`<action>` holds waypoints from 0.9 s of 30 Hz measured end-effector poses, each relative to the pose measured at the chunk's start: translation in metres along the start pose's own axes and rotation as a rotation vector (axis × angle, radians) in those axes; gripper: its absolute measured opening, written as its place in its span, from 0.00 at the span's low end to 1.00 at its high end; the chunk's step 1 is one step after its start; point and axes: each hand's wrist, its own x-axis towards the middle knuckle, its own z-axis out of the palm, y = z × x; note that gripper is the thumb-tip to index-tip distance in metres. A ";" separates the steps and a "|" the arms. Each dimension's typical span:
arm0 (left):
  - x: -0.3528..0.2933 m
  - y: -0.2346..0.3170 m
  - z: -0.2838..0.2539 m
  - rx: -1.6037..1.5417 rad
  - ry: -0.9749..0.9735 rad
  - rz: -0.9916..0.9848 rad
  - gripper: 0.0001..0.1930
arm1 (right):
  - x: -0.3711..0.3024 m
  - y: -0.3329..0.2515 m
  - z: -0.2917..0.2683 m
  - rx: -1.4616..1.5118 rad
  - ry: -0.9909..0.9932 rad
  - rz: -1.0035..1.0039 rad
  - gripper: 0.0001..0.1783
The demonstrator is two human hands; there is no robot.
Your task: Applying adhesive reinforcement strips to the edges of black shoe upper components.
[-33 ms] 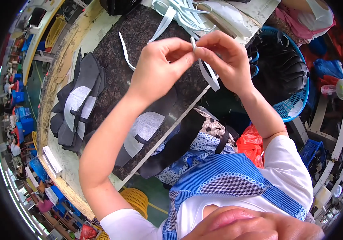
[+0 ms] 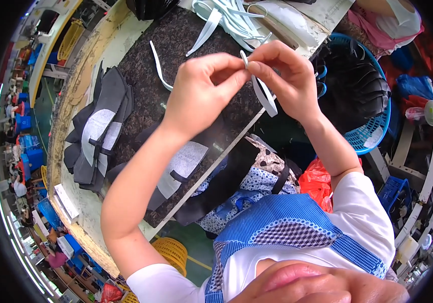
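My left hand [image 2: 198, 96] and my right hand [image 2: 284, 78] meet above the dark mottled worktop [image 2: 143, 60]. Both pinch a narrow white strip [image 2: 264, 96] between thumb and forefinger. One length of it hangs below my right fingertips past the table edge. Another white strip [image 2: 159, 65] curves out from behind my left hand; whether it is the same piece is hidden. Beneath my left forearm lies a dark, flat cut piece with a pale grey patch [image 2: 188, 157] and a small black loop. Farther left sits a stack of similar dark pieces [image 2: 118, 96].
A bundle of pale strips [image 2: 221, 25] lies at the far side, beside clear plastic wrap [image 2: 292, 20]. To the right stands a blue basket [image 2: 385, 116] filled with black pieces [image 2: 352, 76]. Another person's arm and pink cloth [image 2: 365, 33] show at upper right. A yellow basket [image 2: 171, 252] is below the table.
My left hand has shifted slightly toward the right and nearer to me, its fingertips still at the strip. My right hand has barely moved.
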 end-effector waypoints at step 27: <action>-0.110 0.054 0.004 0.131 -0.044 -0.192 0.13 | -0.049 -0.058 0.036 0.017 -0.452 -0.190 0.24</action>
